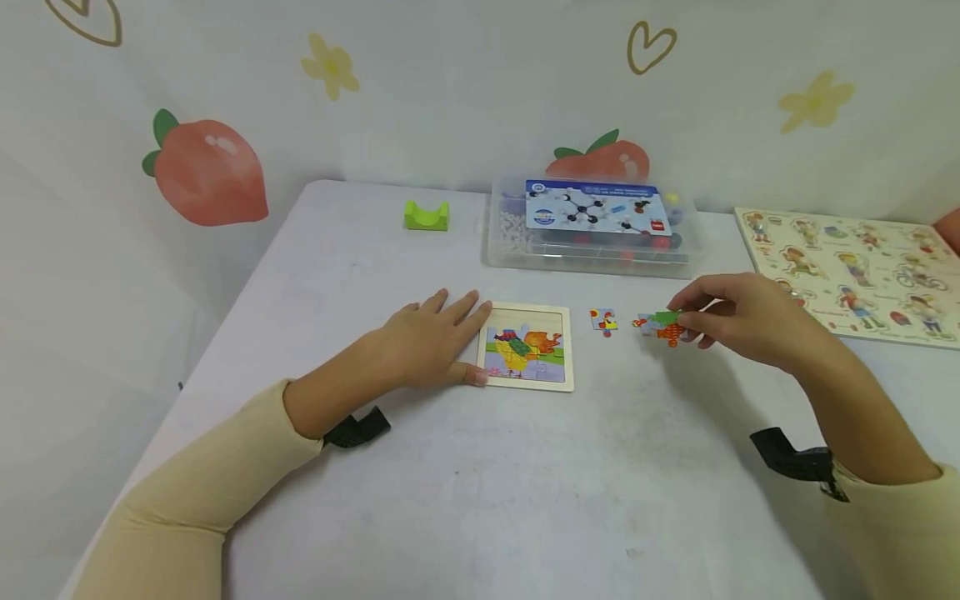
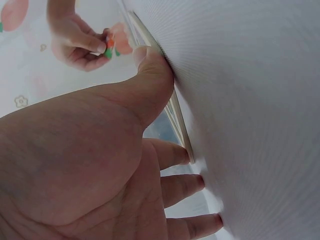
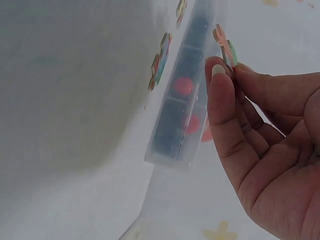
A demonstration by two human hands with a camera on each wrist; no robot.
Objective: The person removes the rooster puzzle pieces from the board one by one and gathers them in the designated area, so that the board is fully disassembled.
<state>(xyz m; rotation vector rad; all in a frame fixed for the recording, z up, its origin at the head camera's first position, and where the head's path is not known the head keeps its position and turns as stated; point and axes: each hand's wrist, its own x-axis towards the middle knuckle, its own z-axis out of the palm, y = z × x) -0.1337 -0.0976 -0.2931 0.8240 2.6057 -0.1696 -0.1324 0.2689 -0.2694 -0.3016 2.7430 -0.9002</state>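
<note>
A square wooden jigsaw puzzle tray [image 1: 528, 385] with a partly filled bird picture lies on the table. Against its left side rests my left hand [image 1: 431, 342], fingers spread, the thumb touching the lower left corner. The left wrist view shows the thumb and index fingertip along the tray's edge [image 2: 182, 125]. To the right of the tray, my right hand [image 1: 731, 317] pinches a green and orange puzzle piece [image 3: 225, 45] between thumb and fingers, raised above the table. Under it another piece [image 1: 642, 326] lies partly covered, and a colourful piece [image 1: 603, 321] sits nearer the tray.
A clear plastic case [image 1: 592, 265] of model parts with a blue card stands at the back. Left of it is a green curved block [image 1: 427, 217]. A wooden picture board [image 1: 855, 267] lies at the right. A printed cloth [image 1: 450, 100] hangs behind the table.
</note>
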